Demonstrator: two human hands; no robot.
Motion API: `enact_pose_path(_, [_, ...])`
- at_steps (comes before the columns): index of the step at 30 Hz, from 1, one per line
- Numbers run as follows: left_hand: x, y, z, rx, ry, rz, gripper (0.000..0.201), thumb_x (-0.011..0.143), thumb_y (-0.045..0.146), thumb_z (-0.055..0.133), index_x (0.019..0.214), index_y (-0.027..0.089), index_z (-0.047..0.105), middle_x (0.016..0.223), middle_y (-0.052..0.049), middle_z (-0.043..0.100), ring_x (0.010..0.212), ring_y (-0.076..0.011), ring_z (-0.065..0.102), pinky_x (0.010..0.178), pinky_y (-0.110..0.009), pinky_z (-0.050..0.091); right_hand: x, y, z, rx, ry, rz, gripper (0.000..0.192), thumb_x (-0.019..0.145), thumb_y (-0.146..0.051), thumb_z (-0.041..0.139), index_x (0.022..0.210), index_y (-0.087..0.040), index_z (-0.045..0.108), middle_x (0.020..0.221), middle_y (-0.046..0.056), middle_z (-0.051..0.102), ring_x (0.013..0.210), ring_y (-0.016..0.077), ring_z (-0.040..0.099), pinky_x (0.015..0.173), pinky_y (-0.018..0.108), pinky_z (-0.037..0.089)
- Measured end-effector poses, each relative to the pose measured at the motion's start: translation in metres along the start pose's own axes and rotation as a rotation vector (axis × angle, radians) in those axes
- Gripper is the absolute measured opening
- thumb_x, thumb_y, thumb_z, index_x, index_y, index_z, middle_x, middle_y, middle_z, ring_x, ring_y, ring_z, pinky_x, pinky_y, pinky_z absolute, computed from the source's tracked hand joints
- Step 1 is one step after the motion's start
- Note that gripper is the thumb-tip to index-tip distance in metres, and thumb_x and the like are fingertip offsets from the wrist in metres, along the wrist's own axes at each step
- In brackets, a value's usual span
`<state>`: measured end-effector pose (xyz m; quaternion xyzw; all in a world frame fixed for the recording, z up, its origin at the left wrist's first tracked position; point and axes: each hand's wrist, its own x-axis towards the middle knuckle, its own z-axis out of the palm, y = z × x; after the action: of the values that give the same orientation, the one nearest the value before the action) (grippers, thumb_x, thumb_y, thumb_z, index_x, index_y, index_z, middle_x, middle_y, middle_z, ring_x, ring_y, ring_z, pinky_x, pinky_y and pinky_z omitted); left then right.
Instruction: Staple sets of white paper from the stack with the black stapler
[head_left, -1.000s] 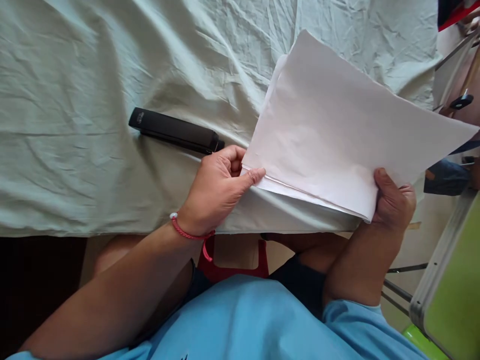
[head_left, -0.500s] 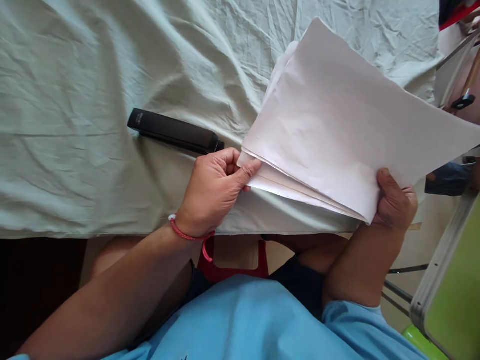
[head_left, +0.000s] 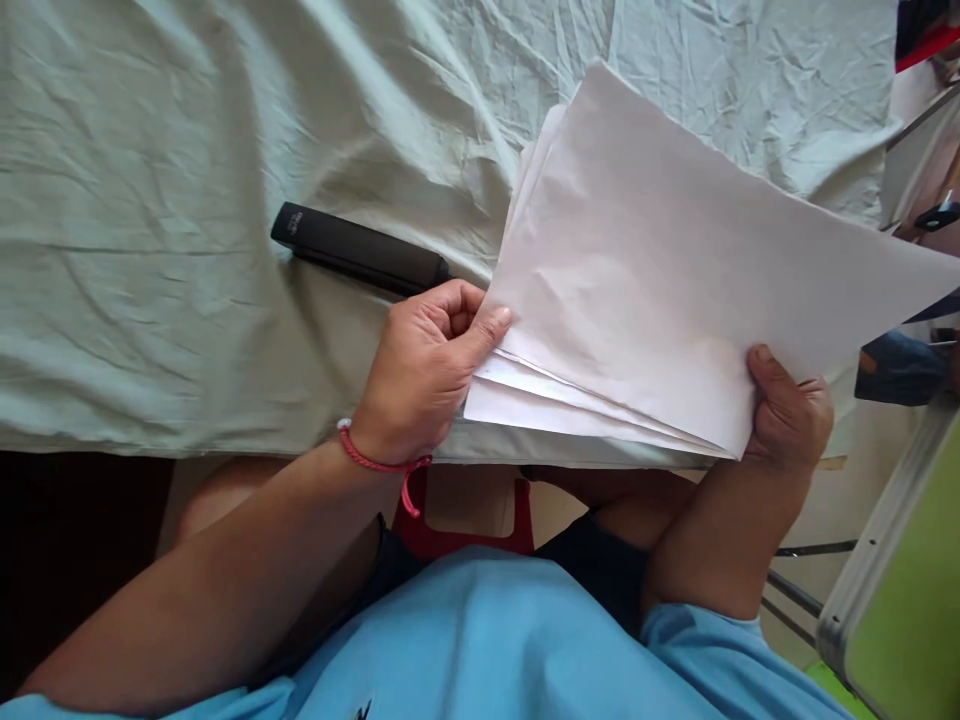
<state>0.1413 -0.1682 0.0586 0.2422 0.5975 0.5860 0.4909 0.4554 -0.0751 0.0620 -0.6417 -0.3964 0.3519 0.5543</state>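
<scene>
Several white paper sheets (head_left: 660, 240) are held up in a fanned stack over the cloth near the table's front edge. My left hand (head_left: 435, 360), with a red braided bracelet on its wrist, pinches their left edge, thumb on top. At the lower right corner, my right hand (head_left: 791, 410) grips the sheets with its thumb on the top page; its other fingers are mostly hidden underneath. Just beyond my left hand a black stapler (head_left: 360, 248) lies on the cloth, its right end close to my knuckles.
A wrinkled pale green cloth (head_left: 150, 330) covers the table. To the right stands a green panel with a metal rim (head_left: 911, 570). Below the table edge is a red stool (head_left: 472, 540) between my legs.
The left thumb has shifted onto the top sheet, and the lower sheets now fan out further below its edge. The stack's far corner has dropped slightly and leftward.
</scene>
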Motion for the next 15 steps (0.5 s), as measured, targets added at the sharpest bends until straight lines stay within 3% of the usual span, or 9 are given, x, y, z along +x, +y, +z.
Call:
enact_pose_path(4, [-0.002, -0.001, -0.002, 0.073, 0.011, -0.01, 0.053, 0.088, 0.047, 0.096, 0.063, 0.022, 0.057, 0.062, 0.004, 0.045, 0.06, -0.011, 0.031, 0.05, -0.026, 0.024, 0.001, 0.001, -0.001, -0.015, -0.025, 0.01, 0.049, 0.055, -0.043, 0.109, 0.093, -0.024, 0.084, 0.11, 0.002, 0.088, 0.121, 0.0247, 0.083, 0.125, 0.045, 0.067])
enact_pose_path(6, [-0.002, -0.001, -0.002, 0.071, 0.003, -0.012, 0.062, 0.091, 0.053, 0.094, 0.061, 0.022, 0.05, 0.061, 0.004, 0.039, 0.06, -0.0112, 0.028, 0.05, -0.027, 0.023, 0.003, 0.001, -0.003, -0.03, -0.041, 0.01, 0.051, 0.056, -0.045, 0.11, 0.095, -0.023, 0.084, 0.11, 0.002, 0.088, 0.123, 0.0238, 0.082, 0.128, 0.044, 0.065])
enact_pose_path(11, [0.001, 0.0, -0.003, 0.007, -0.049, 0.005, 0.035, 0.085, 0.044, 0.098, 0.08, 0.019, 0.073, 0.076, 0.0, 0.064, 0.073, -0.0139, 0.053, 0.064, -0.024, 0.044, 0.006, 0.005, -0.01, -0.031, -0.065, 0.002, 0.049, 0.058, -0.043, 0.108, 0.096, -0.021, 0.086, 0.107, 0.001, 0.088, 0.114, 0.0205, 0.082, 0.127, 0.04, 0.064])
enact_pose_path(13, [0.001, -0.001, -0.004, 0.027, -0.042, 0.01, 0.029, 0.083, 0.038, 0.099, 0.084, 0.018, 0.077, 0.08, -0.001, 0.069, 0.073, -0.0136, 0.055, 0.065, -0.024, 0.045, 0.006, 0.005, -0.013, -0.047, -0.076, 0.002, 0.049, 0.058, -0.043, 0.109, 0.096, -0.022, 0.086, 0.108, 0.001, 0.088, 0.113, 0.0214, 0.082, 0.126, 0.044, 0.066])
enact_pose_path(15, [0.001, -0.003, -0.006, 0.063, -0.023, 0.016, 0.033, 0.083, 0.037, 0.098, 0.076, 0.019, 0.071, 0.074, 0.001, 0.063, 0.067, -0.0118, 0.047, 0.058, -0.024, 0.037, 0.006, 0.005, -0.014, -0.067, -0.077, -0.005, 0.051, 0.059, -0.045, 0.11, 0.097, -0.021, 0.086, 0.108, 0.002, 0.088, 0.114, 0.0225, 0.083, 0.124, 0.045, 0.067])
